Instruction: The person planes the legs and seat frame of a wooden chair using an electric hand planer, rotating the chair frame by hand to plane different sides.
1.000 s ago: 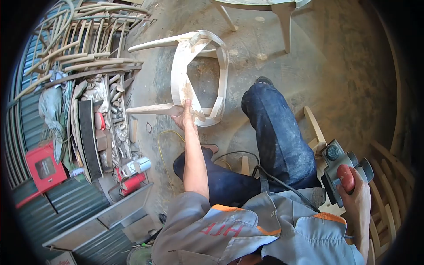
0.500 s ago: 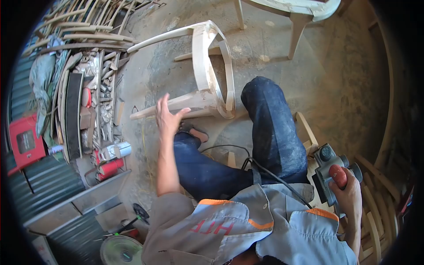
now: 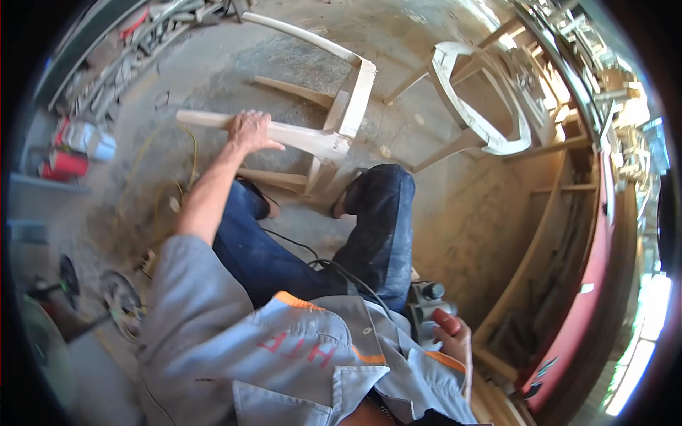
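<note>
My left hand (image 3: 250,133) is closed over a pale wooden leg of an unfinished chair frame (image 3: 302,137). The frame lies tipped on the floor in front of my feet, its legs pointing left. At my right side, my right hand (image 3: 457,342) grips the red knob of a grey corded power tool (image 3: 423,307) that looks like a belt sander. Part of the tool is hidden by my knee and shirt. Its black cord (image 3: 341,265) runs across my lap.
A second chair frame (image 3: 455,96) stands ahead to the right. Wood offcuts (image 3: 135,53) and red and white cans (image 3: 67,163) are at the left. A fan (image 3: 42,348) is at the lower left. Long curved boards and a red panel (image 3: 586,284) line the right.
My view has swung to the right. My left hand has come down onto the chair leg, and the frame has been turned over. The right hand keeps hold of the belt sander.
</note>
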`<action>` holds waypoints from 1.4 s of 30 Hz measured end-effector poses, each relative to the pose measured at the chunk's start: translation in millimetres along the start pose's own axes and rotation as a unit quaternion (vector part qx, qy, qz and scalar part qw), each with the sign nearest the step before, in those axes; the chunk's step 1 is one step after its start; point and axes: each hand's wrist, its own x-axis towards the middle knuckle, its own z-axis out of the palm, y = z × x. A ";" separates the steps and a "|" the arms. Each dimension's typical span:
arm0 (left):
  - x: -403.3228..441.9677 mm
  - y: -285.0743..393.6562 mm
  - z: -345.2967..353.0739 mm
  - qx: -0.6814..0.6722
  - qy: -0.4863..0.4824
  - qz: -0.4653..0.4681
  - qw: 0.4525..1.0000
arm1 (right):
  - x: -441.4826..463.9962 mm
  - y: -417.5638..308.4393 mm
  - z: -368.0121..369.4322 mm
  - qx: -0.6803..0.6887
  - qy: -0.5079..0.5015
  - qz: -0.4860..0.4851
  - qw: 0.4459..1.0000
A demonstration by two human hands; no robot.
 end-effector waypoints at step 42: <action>-26.5 -51.3 10.3 -0.099 0.126 -0.311 0.937 | 143.3 -273.1 263.7 0.211 0.039 -0.256 0.943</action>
